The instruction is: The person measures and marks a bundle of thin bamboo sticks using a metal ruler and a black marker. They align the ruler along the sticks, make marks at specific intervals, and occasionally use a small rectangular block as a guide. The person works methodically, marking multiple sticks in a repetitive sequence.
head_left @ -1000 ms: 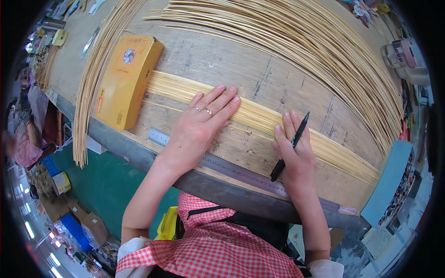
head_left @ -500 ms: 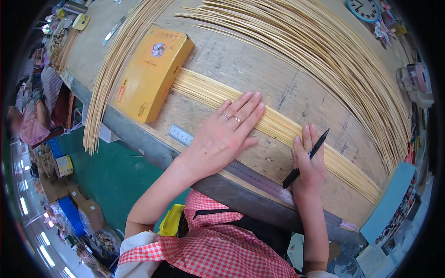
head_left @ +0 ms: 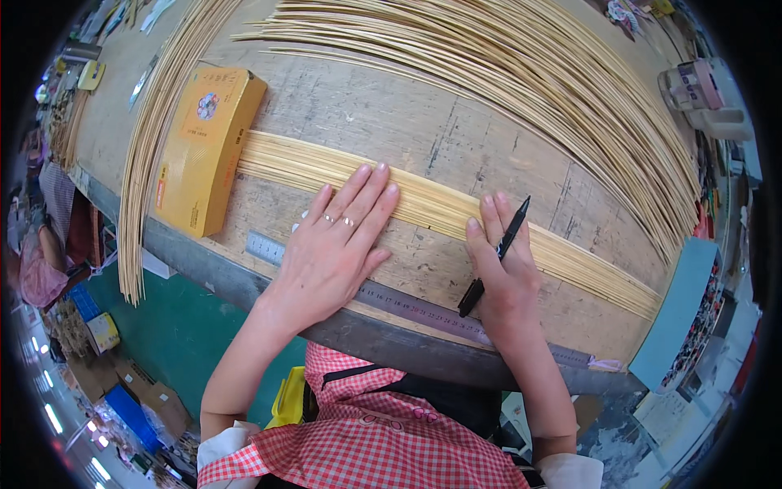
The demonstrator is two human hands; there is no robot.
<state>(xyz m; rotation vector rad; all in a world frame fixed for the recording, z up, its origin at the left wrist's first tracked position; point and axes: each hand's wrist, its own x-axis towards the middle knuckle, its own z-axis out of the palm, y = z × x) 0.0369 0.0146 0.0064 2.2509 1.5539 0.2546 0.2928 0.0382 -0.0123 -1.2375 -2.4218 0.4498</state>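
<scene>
My left hand (head_left: 332, 236) lies flat with fingers stretched over a row of thin pale wooden sticks (head_left: 436, 204), side by side on the table. Two rings are on its fingers. My right hand (head_left: 509, 281) holds a black marker pen (head_left: 518, 222) slanted across its palm, the pointed end up and away, while its fingertips rest on the same row. A yellow-orange box (head_left: 195, 155) covers or meets the row's left end. At the right, the row reaches a teal box (head_left: 678, 306). Along the near edge runs a metal ruler (head_left: 423, 312), partly hidden by my left wrist.
Beyond the row lies a wide spread of long sticks (head_left: 505, 90). Another bundle of sticks (head_left: 151, 138) sits left of the yellow-orange box, its ends overhanging the table edge. A jar (head_left: 692, 85) stands at the far right. Another person (head_left: 45, 261) is at the left rim.
The whole view has shifted, so the table things appear further left and a blue clock has left the picture. Both hands keep roughly their places on the sticks.
</scene>
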